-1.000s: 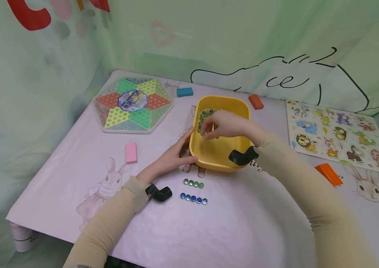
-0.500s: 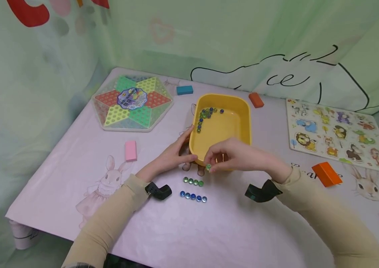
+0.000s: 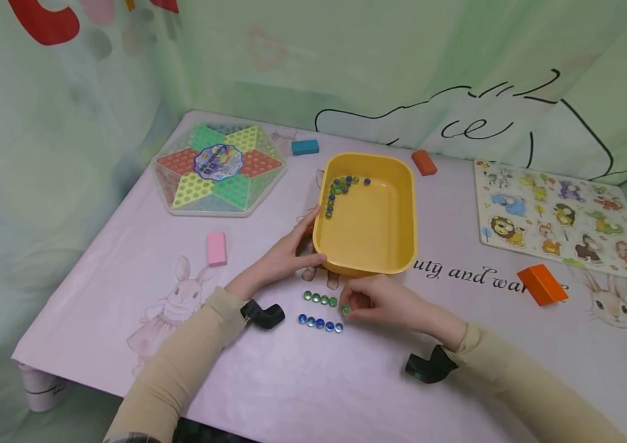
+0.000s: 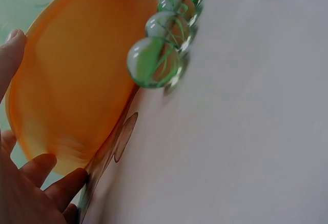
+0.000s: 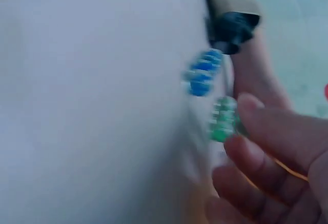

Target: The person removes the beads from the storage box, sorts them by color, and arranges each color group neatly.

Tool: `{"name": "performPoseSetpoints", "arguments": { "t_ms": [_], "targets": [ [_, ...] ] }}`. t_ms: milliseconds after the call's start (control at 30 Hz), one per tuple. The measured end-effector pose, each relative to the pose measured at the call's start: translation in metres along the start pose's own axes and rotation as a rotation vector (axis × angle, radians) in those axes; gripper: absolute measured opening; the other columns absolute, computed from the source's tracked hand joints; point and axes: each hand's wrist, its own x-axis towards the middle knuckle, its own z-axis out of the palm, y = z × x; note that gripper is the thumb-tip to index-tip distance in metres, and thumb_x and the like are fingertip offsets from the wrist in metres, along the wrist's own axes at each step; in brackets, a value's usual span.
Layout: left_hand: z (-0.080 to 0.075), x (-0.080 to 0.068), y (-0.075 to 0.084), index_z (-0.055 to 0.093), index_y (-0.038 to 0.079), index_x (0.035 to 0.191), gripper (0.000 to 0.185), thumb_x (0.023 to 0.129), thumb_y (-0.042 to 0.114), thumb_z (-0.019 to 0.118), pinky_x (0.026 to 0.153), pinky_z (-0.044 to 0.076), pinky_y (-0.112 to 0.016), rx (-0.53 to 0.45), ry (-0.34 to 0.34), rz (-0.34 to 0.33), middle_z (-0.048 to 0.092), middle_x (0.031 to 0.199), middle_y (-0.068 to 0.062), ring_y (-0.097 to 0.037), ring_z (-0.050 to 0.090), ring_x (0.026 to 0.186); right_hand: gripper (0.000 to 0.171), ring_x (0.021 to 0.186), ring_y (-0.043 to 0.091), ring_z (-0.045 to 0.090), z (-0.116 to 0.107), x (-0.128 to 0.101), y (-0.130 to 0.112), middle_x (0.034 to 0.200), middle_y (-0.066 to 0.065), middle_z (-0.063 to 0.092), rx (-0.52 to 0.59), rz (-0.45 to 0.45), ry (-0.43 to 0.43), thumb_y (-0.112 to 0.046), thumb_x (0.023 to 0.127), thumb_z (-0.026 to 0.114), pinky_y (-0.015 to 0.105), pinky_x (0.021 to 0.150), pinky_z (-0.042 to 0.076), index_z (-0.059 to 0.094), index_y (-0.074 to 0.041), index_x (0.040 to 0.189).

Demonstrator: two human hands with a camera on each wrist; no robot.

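Note:
My right hand pinches a green marble between thumb and forefinger, low over the table at the right end of a row of green marbles. A row of blue marbles lies nearer the front edge. My left hand holds the front left corner of a yellow plastic bin, its fingers spread along the outer wall. Several more blue and green marbles sit in the bin's back left part. In the right wrist view both rows are blurred, and the pinched marble is largely hidden behind the fingers.
A hexagonal Chinese checkers board lies at the back left. Pink, teal, red-orange and orange blocks stand about the bin. An animal picture board lies on the right.
My right hand has come out of the bin with a green marble and moved forward over the front wall to the marble rows. My left hand stays on the bin.

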Motion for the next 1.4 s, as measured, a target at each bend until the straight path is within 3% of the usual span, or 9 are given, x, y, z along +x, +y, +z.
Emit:
{"name": "performPoseSetpoints", "arguments": {
  "t_ms": [100,300,667,933,1100,1267,1400],
  "targets": [
    [-0.002,-0.004,0.012,0.003,0.016,0.150,0.084,0.089,0.015,0.061,0.114,0.016,-0.044,0.001,-0.005,-0.006,0.026,0.150,-0.016,-0.026,0.021,0.140,0.015,0.063,0.003,0.045,0.010,0.001,0.006,0.068,-0.010,0.051,-0.029,0.014,0.063,-0.017,0.078,0.073,0.019,0.059,0.042,0.062,-0.014,0.087],
    [-0.002,-0.005,0.013,0.003,0.016,0.150,0.084,0.089,0.014,0.061,0.114,0.018,-0.042,-0.004,-0.006,-0.001,0.025,0.151,-0.016,-0.026,0.022,0.140,0.018,0.063,0.005,0.046,0.017,0.003,0.007,0.069,-0.010,0.051,-0.041,0.075,0.153,-0.019,0.077,0.075,0.019,0.058,0.041,0.061,-0.014,0.087],
    [-0.002,-0.004,0.012,0.002,0.014,0.150,0.084,0.088,0.011,0.060,0.114,0.018,-0.044,-0.010,-0.011,0.011,0.028,0.149,-0.018,-0.026,0.023,0.139,0.016,0.063,0.005,0.045,0.020,0.006,0.009,0.069,-0.008,0.050,-0.025,0.082,0.161,-0.020,0.078,0.073,0.019,0.058,0.039,0.062,-0.013,0.088],
    [-0.002,-0.005,0.013,0.002,0.014,0.150,0.085,0.088,0.012,0.060,0.114,0.019,-0.041,-0.001,-0.006,-0.011,0.029,0.149,-0.018,-0.026,0.025,0.139,0.019,0.065,0.006,0.047,0.014,0.004,0.005,0.072,-0.008,0.051,0.004,0.088,0.115,-0.019,0.078,0.074,0.019,0.060,0.041,0.063,-0.012,0.093],
    [-0.001,-0.005,0.014,0.002,0.017,0.150,0.085,0.089,0.015,0.060,0.114,0.018,-0.041,0.004,-0.005,-0.027,0.026,0.151,-0.016,-0.026,0.023,0.139,0.021,0.064,0.005,0.047,0.001,-0.003,-0.002,0.070,-0.009,0.051,-0.016,0.083,-0.001,-0.019,0.078,0.074,0.019,0.060,0.042,0.064,-0.011,0.095],
    [-0.001,-0.006,0.015,0.002,0.018,0.150,0.085,0.089,0.016,0.061,0.114,0.017,-0.042,-0.001,0.000,-0.041,0.022,0.153,-0.013,-0.025,0.020,0.141,0.023,0.067,0.005,0.048,-0.019,-0.011,-0.018,0.075,-0.009,0.056,-0.098,0.074,-0.124,-0.017,0.079,0.072,0.021,0.062,0.044,0.065,-0.012,0.100],
    [-0.001,-0.005,0.014,0.002,0.018,0.150,0.085,0.089,0.018,0.061,0.114,0.017,-0.042,0.008,0.000,-0.043,0.023,0.152,-0.013,-0.025,0.020,0.141,0.023,0.070,0.007,0.049,-0.025,-0.012,-0.027,0.080,-0.008,0.059,-0.204,0.070,-0.121,-0.016,0.078,0.074,0.021,0.064,0.045,0.066,-0.012,0.099]
  ]
}}
